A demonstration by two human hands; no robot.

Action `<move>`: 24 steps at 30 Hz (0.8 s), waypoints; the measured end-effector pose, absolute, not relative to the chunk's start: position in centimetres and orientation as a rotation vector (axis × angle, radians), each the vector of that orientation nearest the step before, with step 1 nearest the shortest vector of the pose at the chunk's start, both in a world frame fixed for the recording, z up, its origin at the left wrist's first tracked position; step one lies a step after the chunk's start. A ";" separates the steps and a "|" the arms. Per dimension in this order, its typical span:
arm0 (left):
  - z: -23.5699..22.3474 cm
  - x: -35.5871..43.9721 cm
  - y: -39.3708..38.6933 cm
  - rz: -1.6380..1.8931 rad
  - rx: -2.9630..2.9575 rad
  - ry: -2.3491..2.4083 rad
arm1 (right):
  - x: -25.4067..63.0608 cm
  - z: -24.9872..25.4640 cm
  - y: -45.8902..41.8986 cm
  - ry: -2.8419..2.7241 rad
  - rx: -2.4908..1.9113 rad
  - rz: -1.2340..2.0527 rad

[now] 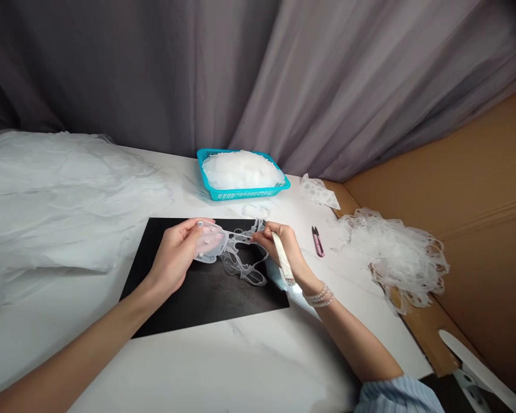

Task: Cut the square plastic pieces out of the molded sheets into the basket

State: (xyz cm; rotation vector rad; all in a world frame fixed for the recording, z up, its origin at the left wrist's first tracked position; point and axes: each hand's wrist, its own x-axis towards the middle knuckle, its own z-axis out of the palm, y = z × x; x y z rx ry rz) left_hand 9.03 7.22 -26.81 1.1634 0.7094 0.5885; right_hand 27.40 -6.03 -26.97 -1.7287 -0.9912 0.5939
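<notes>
My left hand [178, 252] is closed on a translucent white sheet piece [210, 244] over a black mat [206, 287]. My right hand [284, 249] pinches the thin leftover webbing [243, 261] that hangs from that piece, and a white stick-like tool [282, 259] lies along its palm, tucked in its fingers. Both hands are close together above the mat's far edge. Loops of the webbing droop onto the mat between them.
A turquoise basket [241, 194] heaped with white pieces stands behind the mat. Pink thread snips [317, 241] lie to the right, beside a tangled pile of white offcuts [395, 255]. White sheet material [60, 195] covers the left. Cardboard [477, 189] walls the right side; grey curtain behind.
</notes>
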 end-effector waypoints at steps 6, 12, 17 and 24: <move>-27.9 9.4 5.9 0.460 1.123 0.629 | 26.4 -26.7 -5.6 -1.044 -1.663 0.689; -27.5 9.1 6.5 0.328 1.082 0.584 | 25.8 -26.6 -5.4 -1.043 -1.452 1.029; -26.8 8.7 6.9 0.195 1.115 0.591 | 25.8 -26.0 -6.0 -1.049 -1.309 1.160; -26.4 8.4 7.0 0.048 1.155 0.576 | 25.6 -24.5 -6.7 -1.123 -1.357 1.059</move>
